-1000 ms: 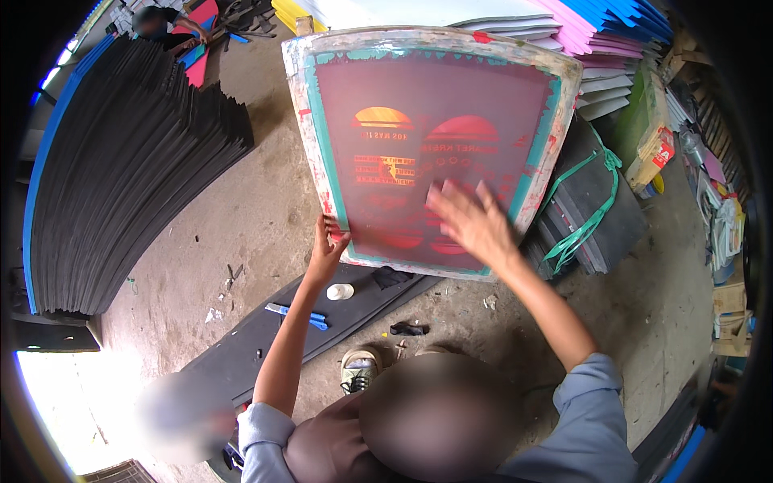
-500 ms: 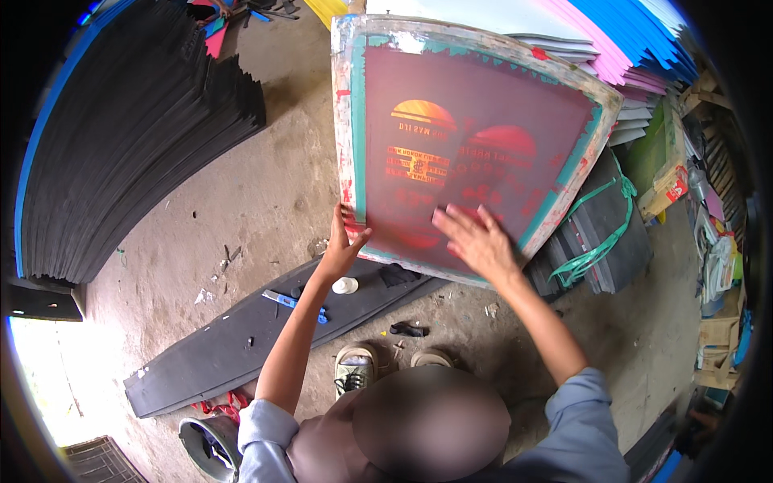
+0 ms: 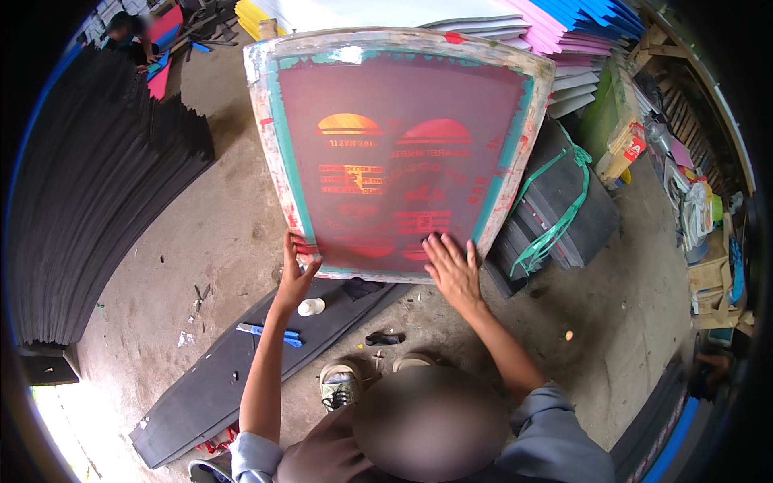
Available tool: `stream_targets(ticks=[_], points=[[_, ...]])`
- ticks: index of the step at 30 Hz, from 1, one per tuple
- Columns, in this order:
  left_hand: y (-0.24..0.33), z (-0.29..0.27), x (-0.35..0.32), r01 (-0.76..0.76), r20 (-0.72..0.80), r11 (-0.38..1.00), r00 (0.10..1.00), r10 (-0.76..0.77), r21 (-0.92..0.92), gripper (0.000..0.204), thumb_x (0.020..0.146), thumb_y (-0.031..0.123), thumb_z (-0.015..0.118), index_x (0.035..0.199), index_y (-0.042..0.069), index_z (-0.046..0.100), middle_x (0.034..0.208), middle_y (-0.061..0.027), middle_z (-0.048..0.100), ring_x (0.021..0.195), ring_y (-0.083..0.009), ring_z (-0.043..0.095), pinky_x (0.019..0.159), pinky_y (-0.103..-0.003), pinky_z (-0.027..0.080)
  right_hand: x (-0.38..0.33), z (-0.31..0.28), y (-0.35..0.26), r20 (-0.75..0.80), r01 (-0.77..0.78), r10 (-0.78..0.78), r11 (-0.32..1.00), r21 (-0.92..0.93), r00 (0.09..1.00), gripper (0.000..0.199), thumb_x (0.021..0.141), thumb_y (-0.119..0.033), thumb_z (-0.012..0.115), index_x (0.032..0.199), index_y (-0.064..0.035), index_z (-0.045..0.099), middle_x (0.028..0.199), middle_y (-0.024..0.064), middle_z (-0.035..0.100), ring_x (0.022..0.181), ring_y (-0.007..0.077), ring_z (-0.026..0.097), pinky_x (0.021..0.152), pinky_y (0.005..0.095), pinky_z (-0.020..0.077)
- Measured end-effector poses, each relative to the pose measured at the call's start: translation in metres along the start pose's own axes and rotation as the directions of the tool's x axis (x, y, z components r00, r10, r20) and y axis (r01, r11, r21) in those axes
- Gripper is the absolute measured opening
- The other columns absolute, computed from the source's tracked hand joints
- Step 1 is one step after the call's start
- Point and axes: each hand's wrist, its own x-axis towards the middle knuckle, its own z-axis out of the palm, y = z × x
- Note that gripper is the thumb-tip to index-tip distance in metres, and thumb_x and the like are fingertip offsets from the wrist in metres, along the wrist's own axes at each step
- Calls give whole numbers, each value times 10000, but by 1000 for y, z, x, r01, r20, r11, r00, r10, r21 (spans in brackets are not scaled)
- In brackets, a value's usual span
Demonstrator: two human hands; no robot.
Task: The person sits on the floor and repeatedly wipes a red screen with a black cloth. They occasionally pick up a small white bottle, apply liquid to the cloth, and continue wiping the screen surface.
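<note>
A silk-screen printing frame (image 3: 394, 185) with a pale, paint-stained wooden border and a purplish-red mesh stands tilted in front of me. Green edging runs round its mesh, which carries several red and orange printed shapes. At the lower left corner my left hand (image 3: 296, 276) grips the wooden border, thumb on the near face, fingers round the outside. My right hand (image 3: 453, 274) lies open against the mesh near the lower right corner, fingers spread. Below the frame, a white bottle-like container (image 3: 312, 307) and a blue cutter knife (image 3: 270, 335) rest on black foam sheets (image 3: 217, 378).
Tall black sheet stacks (image 3: 88, 185) stand at left; white, pink and blue sheets (image 3: 555, 32) are piled behind the frame. A black bundle (image 3: 568, 213) tied with green cord lies at right, near cluttered shelves (image 3: 708, 266). Another person (image 3: 129, 36) works far left.
The view has turned to the right, so everything sits further left. The frame stands straighter, and my right hand has slid down the mesh toward its lower edge. My left hand keeps its grip.
</note>
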Motion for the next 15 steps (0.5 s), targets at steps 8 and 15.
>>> stream_targets(ticks=[8, 15], points=[[-11, -1, -4, 1, -43, 936, 999, 15, 352, 1041, 833, 336, 660, 1410, -15, -132, 1447, -289, 78, 1357, -365, 150, 1093, -402, 186, 189, -107, 52, -398, -386, 414, 910, 153, 819, 681, 901, -400, 476, 1417, -20, 246, 1486, 134, 227, 1372, 330, 199, 1083, 573, 88], [-11, -6, -3, 6, -9, 964, 1000, -4, 267, 1045, 833, 318, 663, 1408, -14, -143, 1447, -291, 81, 1354, -358, 163, 1088, -407, 199, 92, -39, 15, 132, 753, -743, 634, -177, 656, 736, 869, -506, 419, 1457, -149, 157, 1519, -3, 155, 1403, 166, 114, 1149, 410, 79]])
